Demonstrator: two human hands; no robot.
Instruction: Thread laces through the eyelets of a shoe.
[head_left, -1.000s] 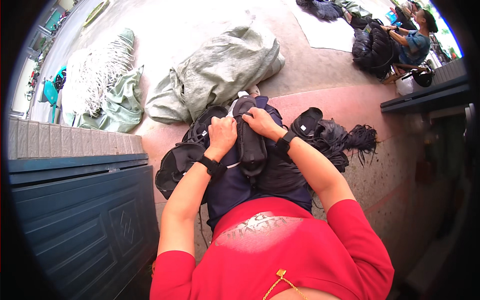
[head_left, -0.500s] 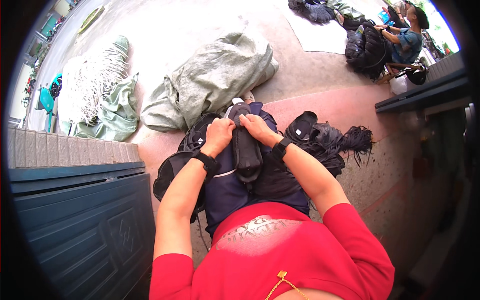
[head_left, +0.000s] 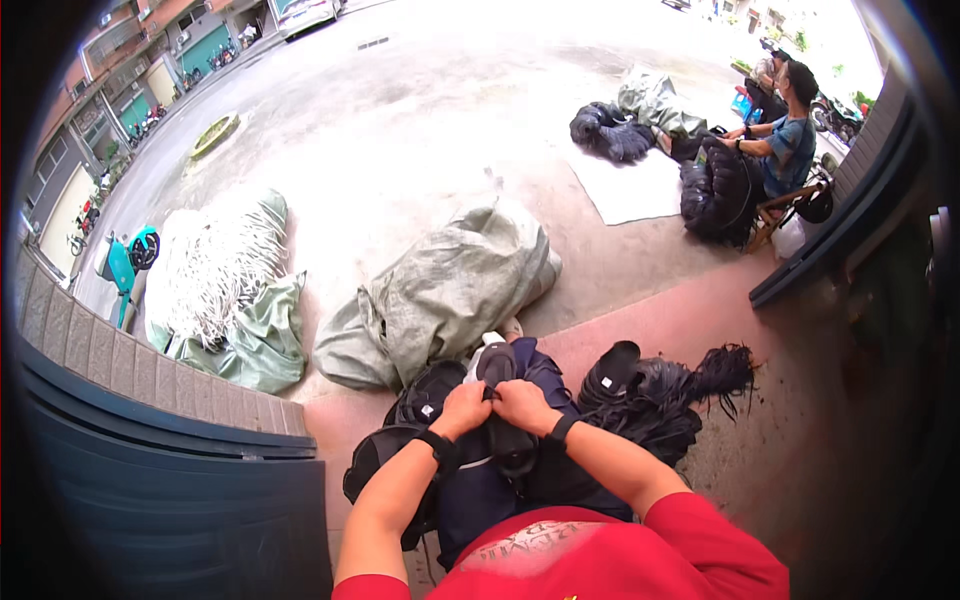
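Across my thighs lies a black shoe upper [head_left: 512,445], its far end showing beyond my fingers. My left hand [head_left: 466,408] and my right hand [head_left: 524,407] meet over its middle, both closed in a pinch on it. A small dark strip shows between the fingertips; whether it is a lace or an edge of the upper I cannot make out. By my left leg are more black shoe uppers [head_left: 430,392], some overlapping. To the right of my legs lies another dark bunch of uppers [head_left: 612,372], with black stringy strands [head_left: 727,372] spreading from its end.
A large grey-green sack [head_left: 440,290] lies just ahead of my feet. Left of it, white strands [head_left: 215,270] are heaped on a green sack [head_left: 268,345]. A blue door [head_left: 180,500] stands at left. At right, a seated person [head_left: 785,140] is beside black bundles [head_left: 718,190].
The view has tilted up, showing more of the yard and street. My hands have come closer together over the shoe upper, now nearly touching.
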